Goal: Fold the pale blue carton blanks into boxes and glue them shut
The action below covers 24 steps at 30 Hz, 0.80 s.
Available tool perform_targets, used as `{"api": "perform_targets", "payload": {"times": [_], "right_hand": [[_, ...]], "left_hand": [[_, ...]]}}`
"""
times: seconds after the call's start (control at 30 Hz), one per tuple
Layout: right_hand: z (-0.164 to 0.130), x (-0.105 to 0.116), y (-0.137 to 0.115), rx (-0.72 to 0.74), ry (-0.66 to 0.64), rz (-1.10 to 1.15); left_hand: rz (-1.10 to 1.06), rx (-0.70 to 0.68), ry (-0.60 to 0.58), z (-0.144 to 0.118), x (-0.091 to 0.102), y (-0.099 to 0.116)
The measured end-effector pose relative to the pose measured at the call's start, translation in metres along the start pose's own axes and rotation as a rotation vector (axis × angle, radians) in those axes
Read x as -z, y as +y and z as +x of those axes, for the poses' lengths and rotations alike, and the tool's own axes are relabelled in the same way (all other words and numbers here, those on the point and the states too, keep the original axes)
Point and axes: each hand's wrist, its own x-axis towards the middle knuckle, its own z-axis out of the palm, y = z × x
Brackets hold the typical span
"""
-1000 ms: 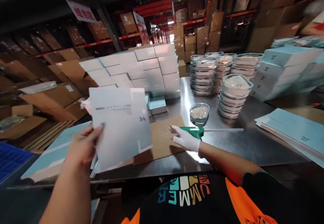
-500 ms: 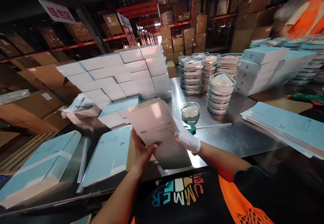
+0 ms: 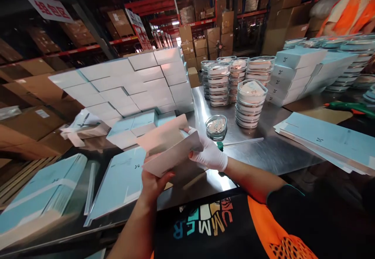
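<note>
Between my hands, above the metal table (image 3: 258, 157), is a white cardboard box (image 3: 172, 155), partly folded up with its inside showing. My bare left hand (image 3: 155, 184) grips its lower left corner, thumb on the near wall. My right hand (image 3: 209, 153), in a white glove with bare fingertips, is closed on the right end, some fingers behind the panel. Just past the right hand lies a clear lidded container (image 3: 216, 128) with pale contents. A green-handled tool (image 3: 220, 145) is half hidden behind that wrist. Flat light-blue box blanks (image 3: 120, 181) lie left of my left hand.
White boxes (image 3: 140, 83) form a wall at the back. Clear containers (image 3: 250, 104) stand stacked beyond the table's middle. More blue blanks (image 3: 328, 138) lie right; a strapped bundle (image 3: 47, 188) lies left. A co-worker in an orange vest (image 3: 348, 11) stands at far right.
The flat panel in my hands has been bent into an open box shape, its wall now tipped up toward me. My right hand has closed further around its right end. The view has shifted slightly.
</note>
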Motion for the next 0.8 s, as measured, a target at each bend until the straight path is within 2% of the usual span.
{"api": "perform_targets", "payload": {"times": [0.13,0.2,0.27,0.3,0.37,0.47,0.53,0.63,0.7,0.8], "right_hand": [[0.003,-0.013,0.006,-0.072,0.154,0.051],[0.003,-0.021,0.005,-0.083,0.305,-0.055],[0.002,-0.026,-0.001,-0.054,0.400,-0.182],[0.001,-0.028,-0.004,-0.027,0.404,-0.224],[0.000,-0.030,-0.013,0.028,0.329,-0.238],[0.000,-0.029,-0.023,0.024,0.223,-0.103],[0.002,-0.029,-0.024,-0.040,0.232,-0.037],[0.004,-0.030,-0.018,-0.121,0.292,-0.111],[0.005,-0.031,-0.012,-0.097,0.333,-0.180],[0.008,-0.031,-0.006,0.005,0.320,-0.160]], "left_hand": [[-0.067,0.093,-0.018,-0.005,-0.003,0.010],[-0.106,0.057,0.050,-0.008,-0.006,0.010],[-0.142,0.034,0.102,-0.013,-0.005,0.007],[-0.145,0.046,0.106,-0.017,-0.004,0.005],[-0.116,0.100,0.085,-0.025,0.001,0.000],[-0.041,0.132,0.035,-0.032,0.009,-0.001],[0.012,0.062,0.017,-0.033,0.009,0.004],[0.006,-0.142,0.100,-0.030,0.002,0.015],[-0.003,-0.226,0.130,-0.029,-0.003,0.020],[0.101,-0.253,0.067,-0.029,-0.004,0.023]]}}
